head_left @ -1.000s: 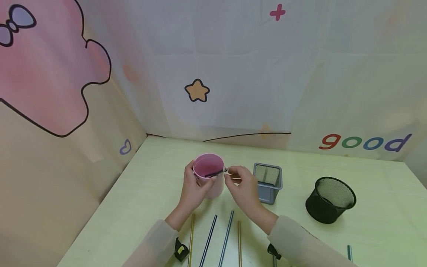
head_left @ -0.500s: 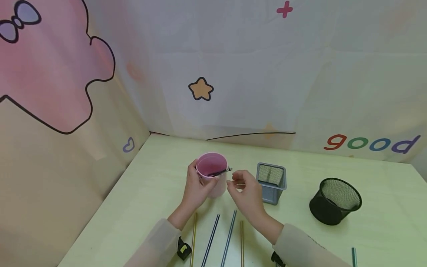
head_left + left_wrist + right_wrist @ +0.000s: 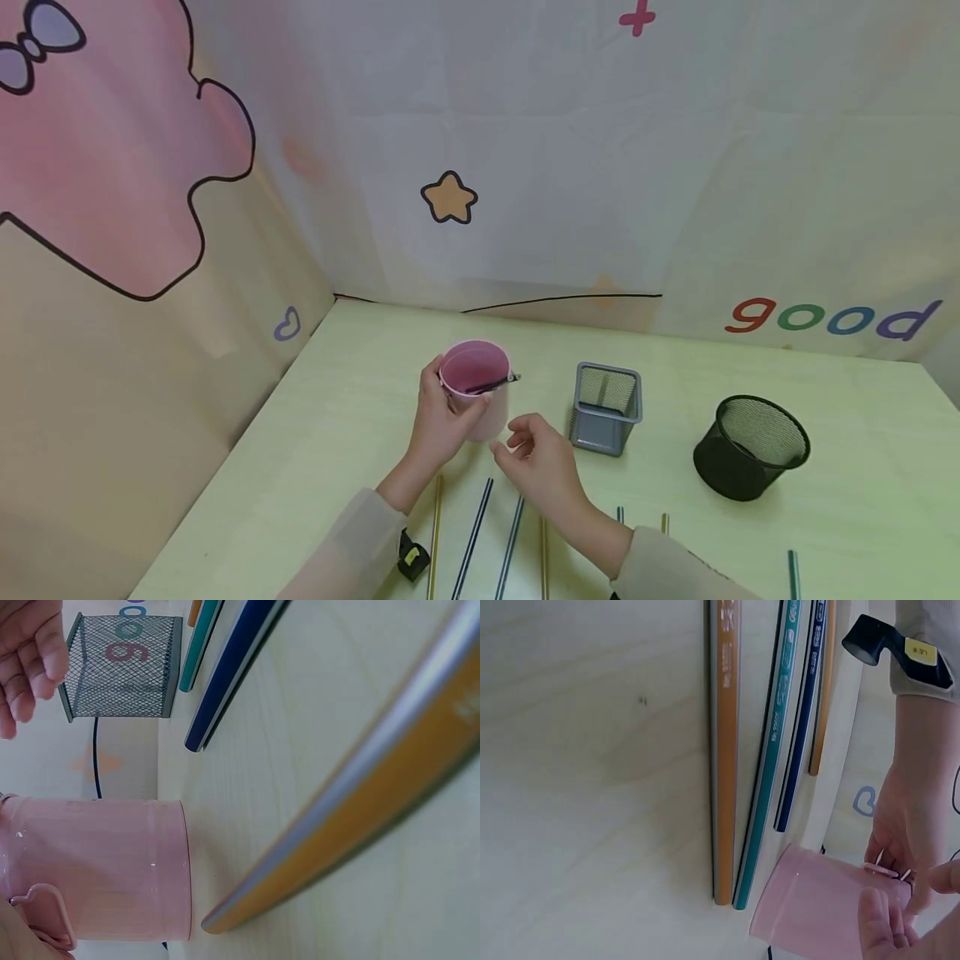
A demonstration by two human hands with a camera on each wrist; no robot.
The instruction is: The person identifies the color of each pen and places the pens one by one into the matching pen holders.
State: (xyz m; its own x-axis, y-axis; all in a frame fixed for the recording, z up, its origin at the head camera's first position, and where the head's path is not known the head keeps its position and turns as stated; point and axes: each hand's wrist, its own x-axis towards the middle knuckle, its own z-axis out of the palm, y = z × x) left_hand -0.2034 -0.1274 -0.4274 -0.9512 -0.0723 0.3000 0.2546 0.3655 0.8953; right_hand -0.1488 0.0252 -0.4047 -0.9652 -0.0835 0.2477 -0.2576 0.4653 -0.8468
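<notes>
A pink bucket [image 3: 492, 417] stands upright on the table, tilted slightly if at all. My left hand [image 3: 438, 425] grips it at the near left, thumb over the front rim and fingers round the side. A thin dark bar [image 3: 487, 387] lies across the mouth, its pale end at the right rim. In the left wrist view a bent pink loop [image 3: 51, 907] shows on the bucket's side near the hand. To the bucket's lower right, my right hand [image 3: 543, 467] hangs with loosely curled fingers, nothing between them; the right wrist view shows its fingertips overlapping the bucket.
Several pencils, including a navy one [image 3: 474, 533] and an orange one [image 3: 544, 558], lie lengthwise at the near side. A grey mesh pen holder [image 3: 596, 433] stands right of my hand, a round black mesh holder [image 3: 727, 467] farther right. A printed cloth [image 3: 555, 208] hangs behind.
My right hand was at the bar's end on the bucket's right rim; it has come away, down and toward me. My left hand keeps its hold on the bucket.
</notes>
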